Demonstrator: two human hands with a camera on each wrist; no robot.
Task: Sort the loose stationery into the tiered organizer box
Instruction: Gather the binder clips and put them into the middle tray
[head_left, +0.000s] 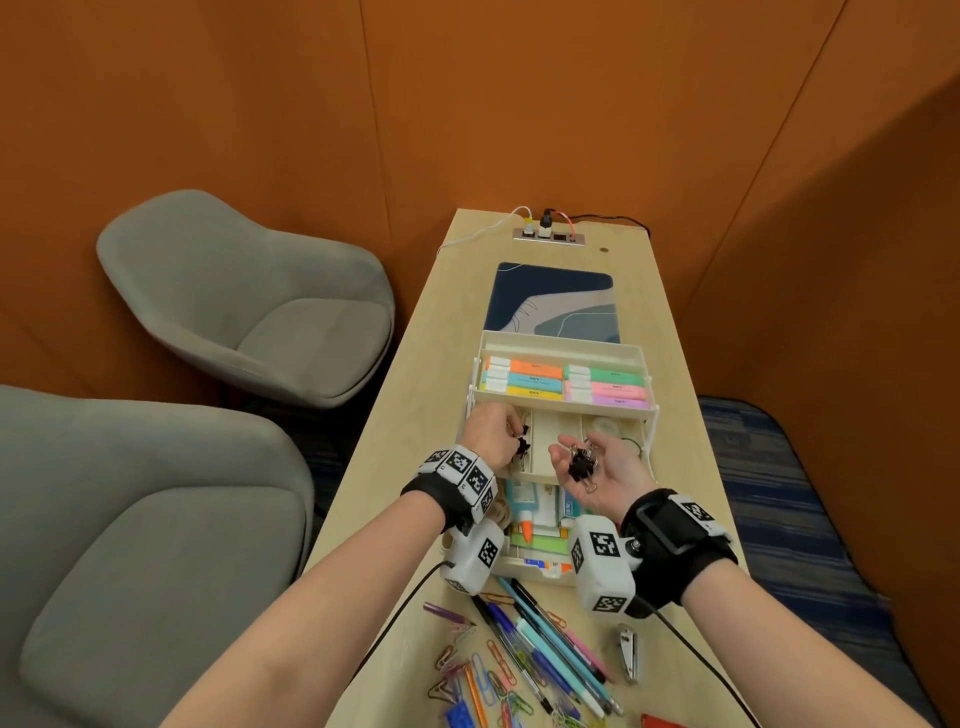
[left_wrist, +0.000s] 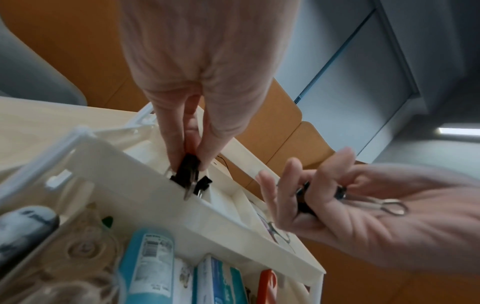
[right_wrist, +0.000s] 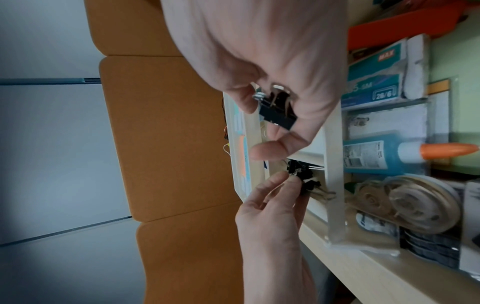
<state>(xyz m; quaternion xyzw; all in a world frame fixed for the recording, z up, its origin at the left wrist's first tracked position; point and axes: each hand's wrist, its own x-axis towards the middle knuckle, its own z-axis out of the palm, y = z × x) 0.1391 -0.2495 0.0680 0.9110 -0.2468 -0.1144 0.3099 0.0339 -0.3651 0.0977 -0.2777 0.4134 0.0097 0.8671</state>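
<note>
Looking down from the head view, the left hand (head_left: 491, 434) pinches a small black clip (head_left: 521, 445) over the leftmost slot of the organizer's (head_left: 644, 364) middle tier, close against the tier's left wall. The right hand (head_left: 597, 475) lies palm up over the same tier, fingers loosely curled round a clutch of black clips (head_left: 581, 464). Highlighters (head_left: 530, 382) fill the top tier. Pens (head_left: 550, 644) and paper clips (head_left: 467, 670) lie loose on the table (head_left: 415, 415) between organizer and near edge; the far half of the table holds only a mat (head_left: 553, 301).

From the left wrist, thumb and forefinger (left_wrist: 171, 144) nip the clip (left_wrist: 187, 169) just above the slot's rim, other clips lying in the slot below. The right hand (left_wrist: 363, 216) sits just beside, apart from the left.

From the right wrist, the right hand (right_wrist: 272, 72) cups its clips (right_wrist: 278, 111) above the tier's divider. Below, the left hand (right_wrist: 270, 209) holds its clip (right_wrist: 302, 174) at the slot's mouth. A glue bottle (right_wrist: 376, 154) and tape rolls (right_wrist: 415, 201) crowd the bottom tier.
</note>
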